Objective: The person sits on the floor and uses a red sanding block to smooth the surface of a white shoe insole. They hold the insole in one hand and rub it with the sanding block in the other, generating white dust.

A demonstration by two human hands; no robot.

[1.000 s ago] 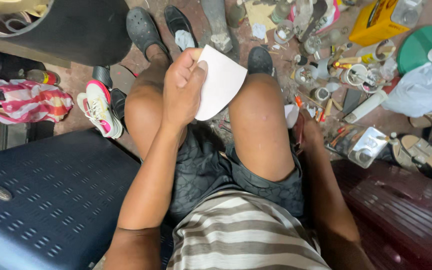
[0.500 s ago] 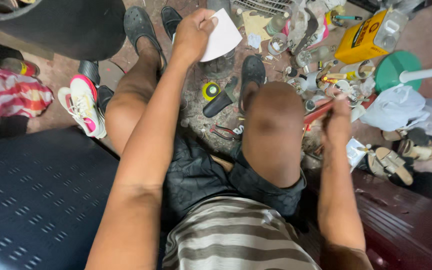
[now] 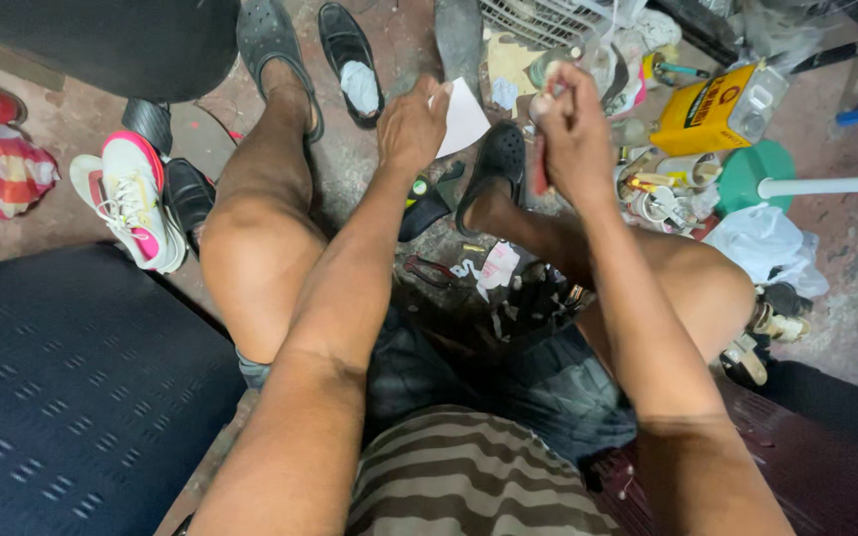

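Between the person's knees, in the head view, both arms reach out over a littered floor point(image 3: 846, 268). The left hand point(image 3: 411, 127) is closed on a white sheet point(image 3: 466, 117), pinched at its near edge; most of the sheet sticks out past the knuckles, and the fingertips are hidden behind the back of the hand. Just beside it, apart from it, the right hand point(image 3: 570, 127) is curled shut around a small reddish thing point(image 3: 539, 174), of which only a strip shows below the palm; what it is cannot be made out. Below the hands a black clog point(image 3: 497, 164) covers the right foot, and another clog point(image 3: 268, 40) covers the left foot farther out. A black dress shoe point(image 3: 350, 55) lies near that one, with a white and pink sneaker point(image 3: 136, 203) well to the left. To the right sit a yellow can point(image 3: 722, 109), a green disc point(image 3: 752, 174) with a white pole, and a white bag point(image 3: 767, 243), among small clutter too tangled to tell apart. A dark seat point(image 3: 62, 397) fills the lower left, cut off by the frame.
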